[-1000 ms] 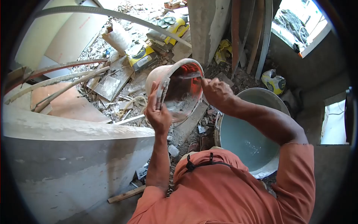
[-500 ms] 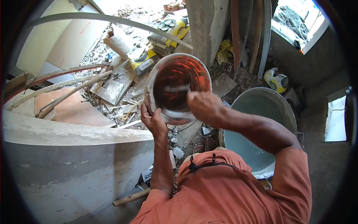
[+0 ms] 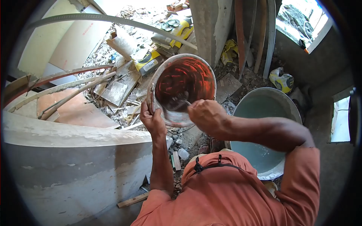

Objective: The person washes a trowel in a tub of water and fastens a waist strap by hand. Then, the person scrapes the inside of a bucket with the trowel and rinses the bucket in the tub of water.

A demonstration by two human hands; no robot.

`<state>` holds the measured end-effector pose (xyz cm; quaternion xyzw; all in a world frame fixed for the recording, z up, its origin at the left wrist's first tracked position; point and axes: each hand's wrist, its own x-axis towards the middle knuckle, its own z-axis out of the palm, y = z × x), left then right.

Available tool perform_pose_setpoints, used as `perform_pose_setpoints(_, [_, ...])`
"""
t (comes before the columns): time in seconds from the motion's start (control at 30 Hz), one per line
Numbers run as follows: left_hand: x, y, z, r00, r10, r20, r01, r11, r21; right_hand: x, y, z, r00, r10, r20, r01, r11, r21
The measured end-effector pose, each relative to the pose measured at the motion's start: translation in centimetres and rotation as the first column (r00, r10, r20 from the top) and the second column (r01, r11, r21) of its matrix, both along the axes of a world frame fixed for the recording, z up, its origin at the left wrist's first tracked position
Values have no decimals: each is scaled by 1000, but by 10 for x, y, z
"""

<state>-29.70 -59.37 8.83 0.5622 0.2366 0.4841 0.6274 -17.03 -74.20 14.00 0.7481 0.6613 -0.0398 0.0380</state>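
Note:
A round bucket [image 3: 152,84], its inside streaked red and dark, is tilted with its mouth toward me. My left hand [image 3: 152,120] is closed on the rim at its lower left. My right hand [image 3: 208,115] makes a fist at the lower right of the mouth. From that fist a short hand tool [image 3: 185,101] with a thin metal shank reaches into the bucket. Its pale head is blurred against the inner wall, so I cannot tell its exact kind. The handle is hidden in my fingers.
To the right stands a large tub [image 3: 266,132] of cloudy bluish water. A low plastered wall [image 3: 75,165] runs along the left. Rubble, boards and yellow cement bags [image 3: 146,62] cover the ground ahead. Bent strips [image 3: 113,18] cross the upper left, and a pillar [image 3: 205,30] rises ahead.
My right hand has dropped slightly, and the tool's head has moved lower inside the bucket. My left hand keeps its hold on the bucket.

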Motion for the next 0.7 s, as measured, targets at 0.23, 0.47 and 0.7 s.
perform_pose_setpoints(0.23, [-1,-3,-6,1000,27,-13,-26,999,44,31,7,61,984,-147,-99,165,965,202])
perform_pose_setpoints(0.47, [-7,4,14,994,112,8,-113,987,119,26,-19,60,999,-46,-24,45,999,-23])
perform_pose_setpoints(0.7, [1,-10,19,989,64,134,-68,997,23,19,-19,30,960,-188,-208,210,973,91])
